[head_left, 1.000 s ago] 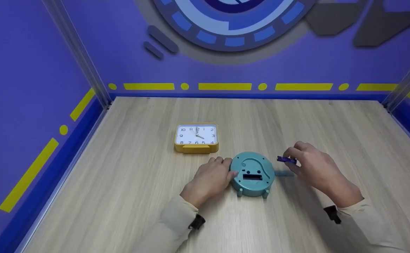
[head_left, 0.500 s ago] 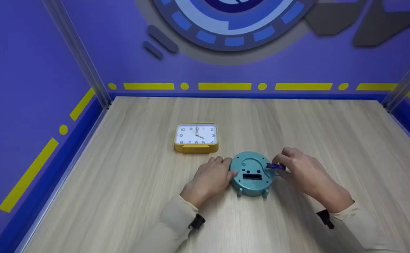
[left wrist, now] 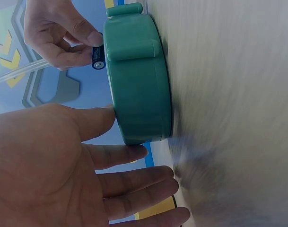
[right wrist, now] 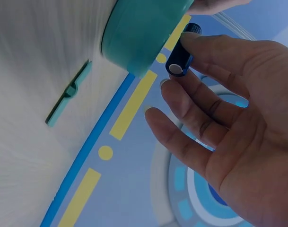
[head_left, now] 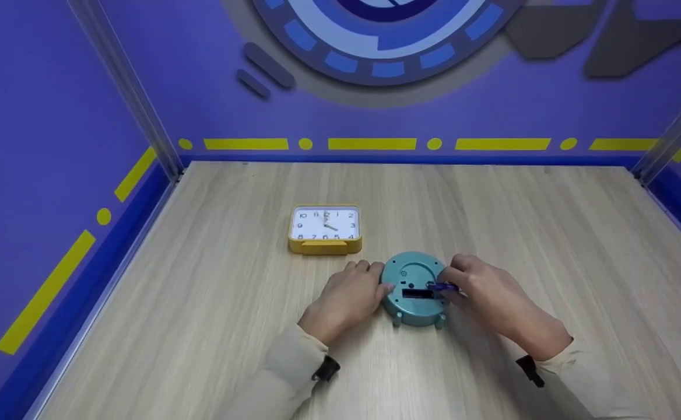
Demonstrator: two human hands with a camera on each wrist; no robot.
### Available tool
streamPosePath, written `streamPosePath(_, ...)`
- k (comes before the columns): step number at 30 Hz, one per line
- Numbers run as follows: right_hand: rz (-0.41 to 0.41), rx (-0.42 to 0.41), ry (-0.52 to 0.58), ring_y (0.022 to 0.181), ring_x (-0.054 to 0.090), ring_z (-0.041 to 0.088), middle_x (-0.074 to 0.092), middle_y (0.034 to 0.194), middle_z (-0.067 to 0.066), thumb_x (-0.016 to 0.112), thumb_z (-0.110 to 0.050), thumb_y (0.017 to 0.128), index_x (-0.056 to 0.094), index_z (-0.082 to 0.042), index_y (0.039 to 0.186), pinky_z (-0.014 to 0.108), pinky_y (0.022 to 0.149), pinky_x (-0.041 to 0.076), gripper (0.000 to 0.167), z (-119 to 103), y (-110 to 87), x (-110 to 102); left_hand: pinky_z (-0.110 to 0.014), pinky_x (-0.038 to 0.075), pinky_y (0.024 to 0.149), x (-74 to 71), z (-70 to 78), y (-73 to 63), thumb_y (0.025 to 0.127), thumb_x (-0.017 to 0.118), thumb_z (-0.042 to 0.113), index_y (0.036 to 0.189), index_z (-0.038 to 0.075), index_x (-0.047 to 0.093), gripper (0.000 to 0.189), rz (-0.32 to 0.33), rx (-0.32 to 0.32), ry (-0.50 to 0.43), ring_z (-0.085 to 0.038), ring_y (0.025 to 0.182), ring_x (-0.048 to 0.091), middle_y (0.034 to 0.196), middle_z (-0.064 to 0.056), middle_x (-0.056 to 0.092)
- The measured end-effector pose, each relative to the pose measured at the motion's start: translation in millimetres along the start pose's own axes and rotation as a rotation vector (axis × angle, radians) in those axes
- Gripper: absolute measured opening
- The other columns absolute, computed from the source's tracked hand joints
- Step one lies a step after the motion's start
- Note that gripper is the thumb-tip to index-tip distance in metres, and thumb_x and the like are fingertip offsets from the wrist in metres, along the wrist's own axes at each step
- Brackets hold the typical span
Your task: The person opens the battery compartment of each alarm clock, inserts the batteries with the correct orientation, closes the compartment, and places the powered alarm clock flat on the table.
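Observation:
A round teal alarm clock point(head_left: 413, 308) lies face down on the table, its battery compartment point(head_left: 417, 293) uncovered. My left hand point(head_left: 346, 300) steadies it from the left, thumb on the edge of its back and index finger against its side; in the left wrist view the fingers are straight. Between thumb and fingers, my right hand point(head_left: 492, 297) pinches a small dark blue battery point(right wrist: 180, 54). In the head view the battery is over the clock's back, at the right end of the compartment; whether it touches cannot be told. A slim teal battery cover point(right wrist: 69, 93) lies on the table beside the clock.
A yellow rectangular clock point(head_left: 325, 247) lies face up behind and left of the teal one. The wooden table point(head_left: 224, 245) is bounded by a blue back wall point(head_left: 160, 111) and side walls.
My right hand has carried the battery left and toward me, from beside the teal clock to over its back. The left hand and both clocks stay in place.

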State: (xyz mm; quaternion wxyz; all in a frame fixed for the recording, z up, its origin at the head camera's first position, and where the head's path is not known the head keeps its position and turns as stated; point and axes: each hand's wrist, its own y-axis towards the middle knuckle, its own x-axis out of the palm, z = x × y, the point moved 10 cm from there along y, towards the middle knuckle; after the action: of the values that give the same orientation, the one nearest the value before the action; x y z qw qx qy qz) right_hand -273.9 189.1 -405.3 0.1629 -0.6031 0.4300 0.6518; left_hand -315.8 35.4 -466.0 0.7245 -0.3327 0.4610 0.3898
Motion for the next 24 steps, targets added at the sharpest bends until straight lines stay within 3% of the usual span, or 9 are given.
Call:
streamPosePath(14,0.023,-0.038,0.038,0.075,0.051,0.013,0.056,0.086,-0.001,0.09,-0.003,0.084,0.078,-0.01,0.098,0.032,0.059,0.05,0.021,-4.3,-1.2,4.0,-0.043,0.046,0.108,-1.5,1.1,-0.6,0.114,0.05,0.039,0.154,0.003,0.052,0.053,0.014,0.004,-0.004,-0.029,0.129,0.055,0.144,-0.015,0.059)
streamPosePath(24,-0.012,-0.029,0.039,0.081,0.056,0.015,0.059,0.091,0.0,0.088,-0.003,0.087,0.078,-0.009,0.102,0.035,0.065,0.055,0.019,-6.3,-0.6,9.1,-0.044,0.047,0.108,-2.0,0.8,-0.2,0.114,0.05,0.039,0.153,0.003,0.052,0.053,0.016,0.005,-0.013,-0.029,0.13,0.055,0.144,-0.015,0.06)
